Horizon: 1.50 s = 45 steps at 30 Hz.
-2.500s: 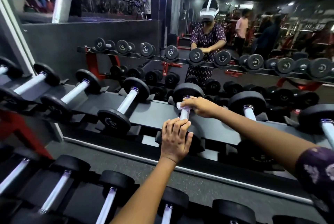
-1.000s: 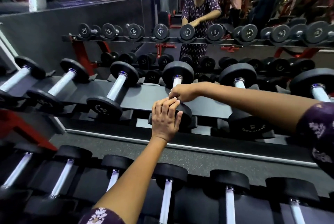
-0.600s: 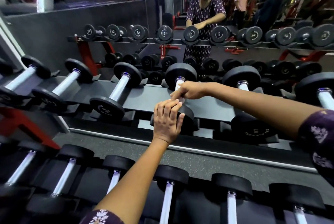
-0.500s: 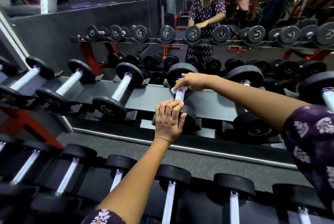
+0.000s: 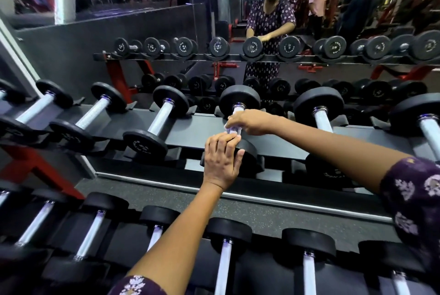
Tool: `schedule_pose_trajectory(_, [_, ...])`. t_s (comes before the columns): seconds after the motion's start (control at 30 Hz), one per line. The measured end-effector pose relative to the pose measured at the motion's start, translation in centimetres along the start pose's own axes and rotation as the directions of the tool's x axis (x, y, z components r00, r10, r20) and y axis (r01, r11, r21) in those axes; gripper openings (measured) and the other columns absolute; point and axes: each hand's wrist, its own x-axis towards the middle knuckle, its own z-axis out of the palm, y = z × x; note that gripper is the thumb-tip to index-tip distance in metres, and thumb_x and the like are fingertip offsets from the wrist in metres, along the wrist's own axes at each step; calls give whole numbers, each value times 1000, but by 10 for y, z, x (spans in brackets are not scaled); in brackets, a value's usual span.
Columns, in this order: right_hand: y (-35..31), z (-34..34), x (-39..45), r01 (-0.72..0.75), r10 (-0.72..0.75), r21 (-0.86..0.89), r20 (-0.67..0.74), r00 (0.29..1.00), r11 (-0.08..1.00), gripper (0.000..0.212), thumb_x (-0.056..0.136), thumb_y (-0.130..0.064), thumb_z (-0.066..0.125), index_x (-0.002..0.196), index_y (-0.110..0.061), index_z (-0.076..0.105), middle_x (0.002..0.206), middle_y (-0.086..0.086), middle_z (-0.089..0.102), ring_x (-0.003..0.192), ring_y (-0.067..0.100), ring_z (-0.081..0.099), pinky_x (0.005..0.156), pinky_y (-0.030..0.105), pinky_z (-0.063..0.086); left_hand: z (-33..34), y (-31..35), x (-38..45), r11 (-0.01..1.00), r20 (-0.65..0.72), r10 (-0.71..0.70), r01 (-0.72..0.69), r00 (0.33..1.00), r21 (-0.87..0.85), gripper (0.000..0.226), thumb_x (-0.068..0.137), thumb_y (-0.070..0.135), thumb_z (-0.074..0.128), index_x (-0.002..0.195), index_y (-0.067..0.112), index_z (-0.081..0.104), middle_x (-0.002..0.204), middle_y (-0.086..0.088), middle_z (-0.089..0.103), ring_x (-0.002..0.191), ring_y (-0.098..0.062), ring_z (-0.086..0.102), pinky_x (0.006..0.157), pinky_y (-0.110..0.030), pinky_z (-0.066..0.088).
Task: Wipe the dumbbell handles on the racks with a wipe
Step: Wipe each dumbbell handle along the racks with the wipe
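While gripped, dumbbell handle (image 5: 238,108) gleams pale silver.

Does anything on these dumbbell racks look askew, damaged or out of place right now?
Nothing stands out. The dumbbells sit evenly in their cradles on both racks. The right hand wraps a wipe round one handle, and the left hand rests on its near head.

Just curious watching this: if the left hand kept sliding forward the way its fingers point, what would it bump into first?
Most likely the right hand, which grips the wipe on the handle just beyond the left hand; depth is hard to judge.
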Motion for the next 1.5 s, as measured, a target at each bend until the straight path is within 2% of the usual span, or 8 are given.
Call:
schedule_pose_trajectory(0.2, [-14,14,-22,-9,32,318,-66,997,948,33,84,9,47,112,2,63,105,20,66,97,29,60,84,30,41,0,1,-3,999,41,-42,42,998,-10,37,104,40,24,121,15,46,121,-4,45,106,-26,47,91,-41,38])
schedule_pose_trajectory(0.5, [19,0,-6,-54,83,107,-292,953,993,28,86,-4,58,111,-8,68,108,19,62,104,34,50,88,31,34,-2,4,0,999,20,-39,39,999,-6,35,104,39,24,116,13,45,116,-4,44,102,-25,46,89,-40,39])
schedule_pose_trajectory(0.73, [7,16,5,-176,131,-106,-341,931,979,21,90,2,45,107,8,54,109,20,45,101,32,44,78,41,43,2,5,-1,999,-17,-44,44,999,31,35,104,39,23,115,13,45,115,-4,44,102,-25,46,89,-41,38])
schedule_pose_trajectory(0.87, [7,26,7,-274,235,-37,-416,878,961,22,67,12,66,88,10,59,83,21,54,75,32,55,47,37,49,5,3,-2,998,-40,-35,36,999,42,35,104,39,24,114,14,45,115,-3,44,103,-24,46,90,-40,38])
schedule_pose_trajectory(1.07, [10,34,5,-429,399,67,-518,756,901,28,91,3,39,116,5,52,113,19,49,109,31,47,79,37,42,7,4,-2,998,-49,-32,34,998,45,36,104,38,23,114,13,45,115,-3,44,103,-24,45,92,-40,37])
schedule_pose_trajectory(1.17, [-8,11,22,-299,269,15,-477,836,954,16,84,5,50,96,5,61,95,22,54,93,32,54,63,39,45,8,3,-2,999,-58,-24,27,998,47,35,104,38,23,114,13,45,115,-4,44,104,-25,45,92,-40,37])
schedule_pose_trajectory(1.27, [-6,6,23,-184,135,-74,-431,892,980,10,55,6,68,59,3,60,60,17,53,56,30,59,34,22,34,5,4,-1,999,-42,-19,21,999,32,35,104,38,23,114,13,45,116,-3,44,105,-24,45,93,-39,36])
schedule_pose_trajectory(1.5, [17,27,9,-250,253,84,-554,793,965,10,67,6,61,75,5,67,68,21,54,62,34,58,46,32,49,4,3,1,999,-55,-26,27,998,17,35,104,38,23,114,14,45,116,-3,44,103,-24,45,91,-40,36])
